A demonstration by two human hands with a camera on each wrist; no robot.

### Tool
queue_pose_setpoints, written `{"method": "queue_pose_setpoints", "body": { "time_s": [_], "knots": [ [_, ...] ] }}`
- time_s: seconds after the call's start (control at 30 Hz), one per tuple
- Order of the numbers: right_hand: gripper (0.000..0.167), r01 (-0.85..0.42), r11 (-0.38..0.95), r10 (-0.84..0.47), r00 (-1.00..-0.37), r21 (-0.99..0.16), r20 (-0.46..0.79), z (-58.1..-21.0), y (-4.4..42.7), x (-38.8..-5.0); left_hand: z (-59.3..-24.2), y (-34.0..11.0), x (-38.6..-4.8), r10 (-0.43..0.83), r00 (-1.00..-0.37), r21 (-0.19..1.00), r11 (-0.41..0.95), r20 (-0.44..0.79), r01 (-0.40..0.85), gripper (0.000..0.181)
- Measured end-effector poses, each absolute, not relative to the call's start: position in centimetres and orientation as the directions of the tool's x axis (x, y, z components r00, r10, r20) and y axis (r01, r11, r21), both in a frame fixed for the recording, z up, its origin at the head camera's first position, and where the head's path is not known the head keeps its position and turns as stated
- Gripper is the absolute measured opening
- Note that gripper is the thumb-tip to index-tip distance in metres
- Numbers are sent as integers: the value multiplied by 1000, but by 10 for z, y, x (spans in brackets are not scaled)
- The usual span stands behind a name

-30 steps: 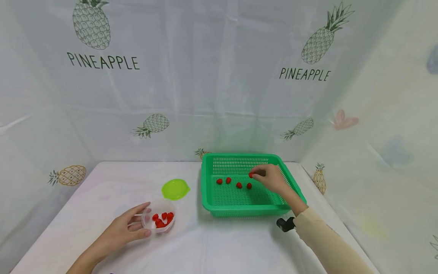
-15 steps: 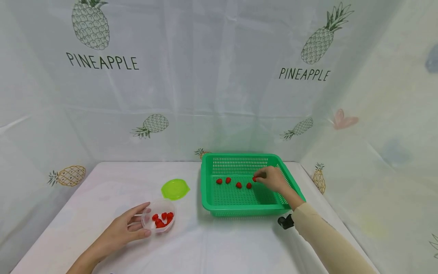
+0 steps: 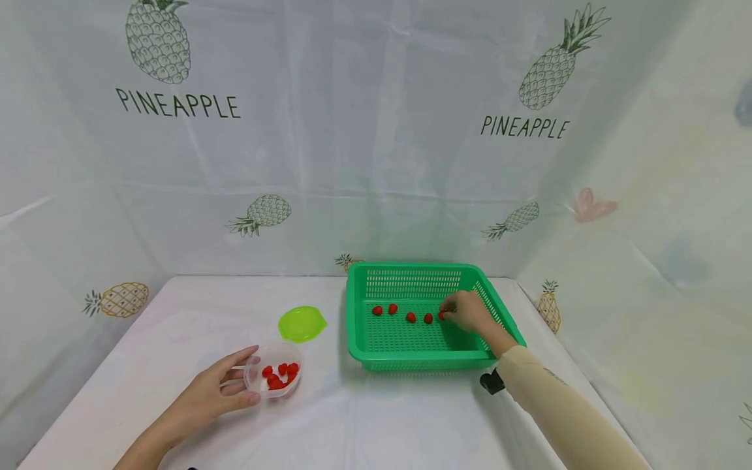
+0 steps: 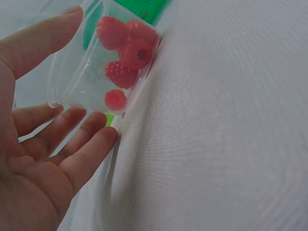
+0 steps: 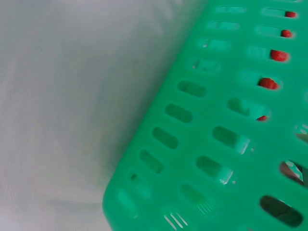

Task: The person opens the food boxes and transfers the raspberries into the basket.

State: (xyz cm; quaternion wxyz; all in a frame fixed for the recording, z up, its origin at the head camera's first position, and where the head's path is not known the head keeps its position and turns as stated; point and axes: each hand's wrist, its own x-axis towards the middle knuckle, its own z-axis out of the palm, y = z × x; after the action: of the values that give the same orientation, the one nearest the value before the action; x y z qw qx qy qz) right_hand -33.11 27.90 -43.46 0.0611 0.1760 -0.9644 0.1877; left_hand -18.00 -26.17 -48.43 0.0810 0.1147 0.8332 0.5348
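Observation:
On the table at the left, my left hand (image 3: 214, 391) holds a clear plastic tub (image 3: 256, 372) between thumb and fingers; the fingertips touch its side in the left wrist view. Several red raspberries (image 4: 120, 74) lie in the tub. My right hand (image 3: 469, 312) reaches into a green slotted basket (image 3: 411, 356) and pinches a raspberry (image 3: 442, 315) low over its floor. To the left of that hand, several more raspberries (image 3: 410, 318) are spread across the basket floor. In the right wrist view the basket wall (image 5: 192, 139) hides most of the hand.
A lime-green lid (image 3: 301, 324) lies flat on the white-covered table (image 3: 317, 424), between tub and basket. Behind the table hangs a pale curtain (image 3: 376, 130) with pineapple prints. The basket's raised rim stands around the right hand's wrist.
My right hand has moved down and slightly right inside the basket, bringing its raspberry to the floor beside the others. The left hand and the tub stay where they were.

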Motion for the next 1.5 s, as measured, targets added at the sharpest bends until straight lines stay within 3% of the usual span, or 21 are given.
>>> {"method": "queue_pose_setpoints", "body": {
  "time_s": [0.6,0.83,1.13,1.5],
  "knots": [
    [12,-343,905,-301,-934,-252,190,-444,273,-333,-484,-263,-178,283,-959,917,387,-20,95,89],
    [21,-349,901,-315,-935,-256,164,-439,271,-329,-484,-262,-178,277,-961,914,395,-25,90,90],
    [34,-437,833,-382,-898,-338,218,-401,256,-311,-481,-261,-183,265,-963,883,461,-38,92,91],
    [40,-587,694,-522,-809,-417,270,-351,180,-273,-483,-261,-182,261,-965,886,455,-31,94,91]
  ]
}}
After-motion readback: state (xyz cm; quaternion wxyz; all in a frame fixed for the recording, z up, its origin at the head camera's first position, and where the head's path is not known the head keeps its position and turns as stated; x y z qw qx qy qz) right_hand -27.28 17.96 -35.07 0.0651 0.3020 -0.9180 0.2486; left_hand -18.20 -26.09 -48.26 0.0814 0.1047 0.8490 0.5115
